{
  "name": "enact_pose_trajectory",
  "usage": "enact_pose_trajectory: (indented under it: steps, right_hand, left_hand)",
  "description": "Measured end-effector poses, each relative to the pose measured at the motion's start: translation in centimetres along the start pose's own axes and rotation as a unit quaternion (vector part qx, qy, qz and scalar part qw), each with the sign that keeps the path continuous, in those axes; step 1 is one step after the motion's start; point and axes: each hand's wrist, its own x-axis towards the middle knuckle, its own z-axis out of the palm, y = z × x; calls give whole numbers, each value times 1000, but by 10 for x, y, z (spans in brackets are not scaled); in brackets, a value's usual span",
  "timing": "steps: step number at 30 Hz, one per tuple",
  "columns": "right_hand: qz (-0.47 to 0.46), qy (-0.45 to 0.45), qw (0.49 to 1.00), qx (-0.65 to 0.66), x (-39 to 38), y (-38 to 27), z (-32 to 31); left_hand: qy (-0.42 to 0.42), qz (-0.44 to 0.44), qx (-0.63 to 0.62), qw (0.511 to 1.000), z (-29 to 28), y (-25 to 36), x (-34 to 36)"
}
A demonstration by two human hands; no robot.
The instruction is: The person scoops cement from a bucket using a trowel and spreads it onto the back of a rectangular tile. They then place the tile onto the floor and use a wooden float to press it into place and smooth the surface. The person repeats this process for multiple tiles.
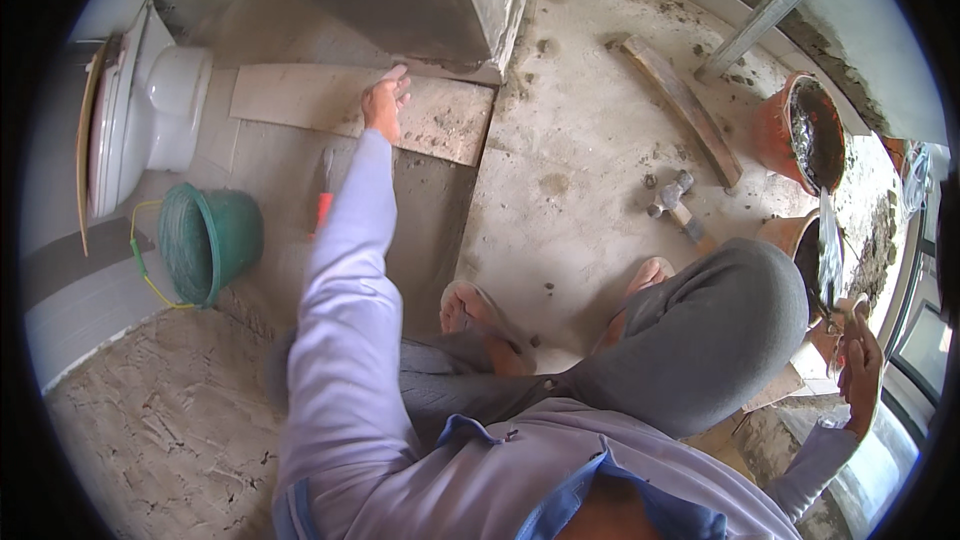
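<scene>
My left hand (384,105) is stretched out over a pale, dirt-strewn slab (300,100) on the floor, at the foot of a grey wall corner (430,0). Its fingers are apart and hold nothing that I can see. Far to the right, my right hand (860,365) grips a trowel by its handle. The trowel's shiny wet blade (830,245) points away from me, over the mouth of the nearer orange bucket (785,232). My knee partly hides that bucket. A red-handled tool (325,208) with a flat metal blade lies beside my left forearm.
A hammer (676,198) and a wooden plank (685,110) lie on the dusty floor past my feet. Another orange bucket (775,135) holds dark wet material. At left are a green bucket (235,240), tipped on its side, and a white toilet (175,105). A metal pole (770,15) slants at upper right.
</scene>
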Motion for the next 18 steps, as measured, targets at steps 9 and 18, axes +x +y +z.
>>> enact_pose_trajectory:
  steps: [9,18]
  right_hand:
    - [-341,-277,892,-106,120,-216,236]
    - [-469,-249,839,-114,198,-301,404]
  left_hand:
    - [-86,-45,199,975,-28,62,-24]
    - [-99,-74,397,909,-105,132,-113]
